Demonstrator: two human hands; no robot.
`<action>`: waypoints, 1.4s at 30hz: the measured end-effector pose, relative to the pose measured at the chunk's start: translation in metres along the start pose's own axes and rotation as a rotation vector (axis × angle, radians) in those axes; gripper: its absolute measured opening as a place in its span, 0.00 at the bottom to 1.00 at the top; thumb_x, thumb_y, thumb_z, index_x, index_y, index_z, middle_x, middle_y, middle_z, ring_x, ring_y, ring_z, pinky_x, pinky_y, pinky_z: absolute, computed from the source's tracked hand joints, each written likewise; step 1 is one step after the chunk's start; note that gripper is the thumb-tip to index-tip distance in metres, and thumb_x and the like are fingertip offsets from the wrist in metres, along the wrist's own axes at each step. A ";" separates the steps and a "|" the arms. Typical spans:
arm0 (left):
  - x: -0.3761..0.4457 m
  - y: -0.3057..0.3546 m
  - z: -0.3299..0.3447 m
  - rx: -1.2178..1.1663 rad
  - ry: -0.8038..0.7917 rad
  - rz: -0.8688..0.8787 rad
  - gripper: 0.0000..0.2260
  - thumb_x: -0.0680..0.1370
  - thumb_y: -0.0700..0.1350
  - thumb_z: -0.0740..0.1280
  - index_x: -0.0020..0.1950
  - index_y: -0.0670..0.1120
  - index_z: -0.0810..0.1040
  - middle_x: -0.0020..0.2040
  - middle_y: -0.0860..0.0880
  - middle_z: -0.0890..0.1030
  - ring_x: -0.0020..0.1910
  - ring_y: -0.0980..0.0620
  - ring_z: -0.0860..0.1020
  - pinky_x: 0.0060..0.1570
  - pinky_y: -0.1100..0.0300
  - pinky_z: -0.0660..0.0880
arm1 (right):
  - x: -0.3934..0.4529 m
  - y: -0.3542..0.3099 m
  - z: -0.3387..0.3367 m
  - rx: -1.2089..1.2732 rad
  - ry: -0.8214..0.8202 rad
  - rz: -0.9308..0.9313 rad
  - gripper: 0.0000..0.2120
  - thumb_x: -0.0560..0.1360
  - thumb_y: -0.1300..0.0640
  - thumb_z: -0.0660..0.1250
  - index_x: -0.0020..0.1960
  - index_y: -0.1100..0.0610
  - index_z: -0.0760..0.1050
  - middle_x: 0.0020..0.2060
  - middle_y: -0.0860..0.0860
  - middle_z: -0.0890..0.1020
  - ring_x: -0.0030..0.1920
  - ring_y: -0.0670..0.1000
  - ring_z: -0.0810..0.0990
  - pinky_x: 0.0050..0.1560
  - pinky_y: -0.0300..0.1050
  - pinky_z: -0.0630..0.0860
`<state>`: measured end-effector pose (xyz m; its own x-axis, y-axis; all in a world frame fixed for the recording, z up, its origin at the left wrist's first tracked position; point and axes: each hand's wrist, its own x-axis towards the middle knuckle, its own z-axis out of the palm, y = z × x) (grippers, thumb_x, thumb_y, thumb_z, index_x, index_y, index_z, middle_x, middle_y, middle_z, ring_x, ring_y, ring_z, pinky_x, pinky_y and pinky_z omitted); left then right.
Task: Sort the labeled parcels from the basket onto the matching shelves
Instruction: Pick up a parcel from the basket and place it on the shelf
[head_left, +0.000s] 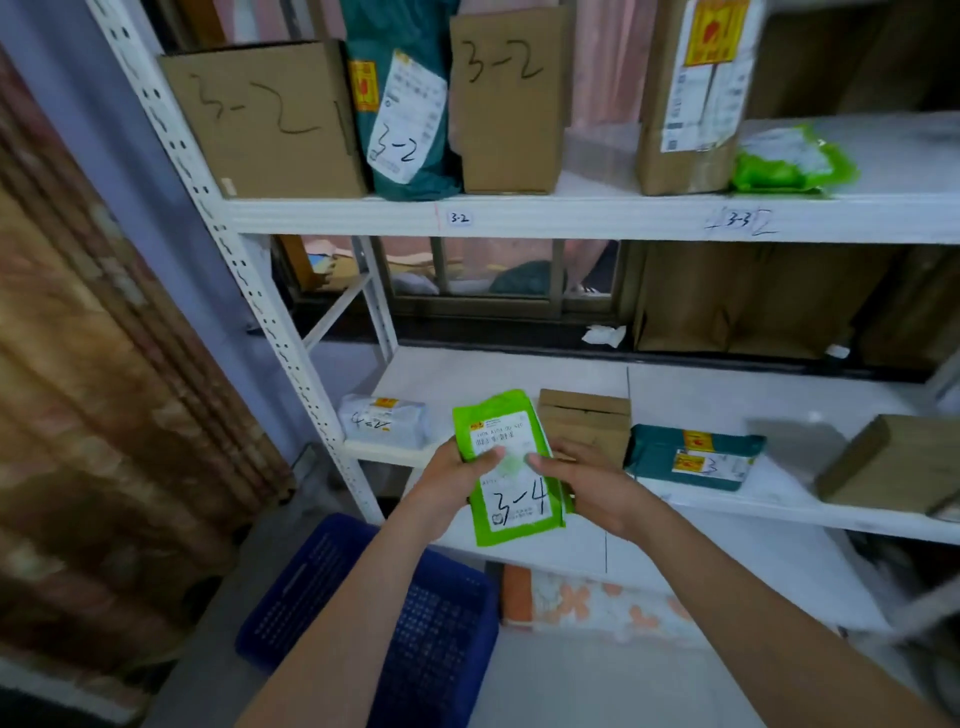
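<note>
While both hands' fingers grip green parcel (511, 467), long axis upright, label facing viewer

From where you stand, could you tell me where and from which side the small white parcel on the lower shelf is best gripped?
Grip the white parcel across its short width, coming from above and the front. It lies flat near the shelf's front edge, its top unobstructed; the upright post crowds its left end.

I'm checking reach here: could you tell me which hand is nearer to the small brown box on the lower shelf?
Right. The right hand holds the green parcel just in front of the brown box; the left hand grips the parcel's far side, further from it.
</note>
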<state>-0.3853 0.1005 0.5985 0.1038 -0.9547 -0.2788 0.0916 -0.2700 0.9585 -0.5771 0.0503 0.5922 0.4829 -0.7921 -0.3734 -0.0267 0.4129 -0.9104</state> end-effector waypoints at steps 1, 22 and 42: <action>0.000 -0.001 0.010 0.006 -0.018 0.004 0.14 0.80 0.42 0.68 0.66 0.44 0.78 0.60 0.46 0.84 0.57 0.45 0.83 0.59 0.44 0.79 | -0.005 0.001 -0.004 -0.077 0.015 -0.019 0.17 0.75 0.55 0.75 0.62 0.54 0.80 0.54 0.53 0.87 0.54 0.55 0.86 0.60 0.57 0.80; 0.028 0.070 0.110 0.111 -0.284 0.161 0.12 0.77 0.38 0.72 0.60 0.43 0.80 0.54 0.47 0.86 0.51 0.49 0.85 0.48 0.55 0.82 | -0.086 -0.061 -0.064 -0.028 0.516 -0.320 0.13 0.76 0.66 0.71 0.60 0.60 0.80 0.53 0.54 0.87 0.55 0.59 0.85 0.58 0.57 0.81; 0.005 0.118 0.369 0.201 -0.403 0.338 0.12 0.75 0.45 0.75 0.56 0.55 0.80 0.54 0.55 0.85 0.55 0.54 0.83 0.59 0.52 0.78 | -0.216 -0.130 -0.271 -0.213 0.735 -0.553 0.12 0.79 0.62 0.70 0.62 0.58 0.81 0.55 0.50 0.86 0.55 0.48 0.84 0.50 0.36 0.80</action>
<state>-0.7392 0.0182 0.7318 -0.2955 -0.9539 0.0523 -0.0761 0.0781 0.9940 -0.9153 0.0461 0.7425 -0.1966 -0.9659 0.1683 -0.1534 -0.1392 -0.9783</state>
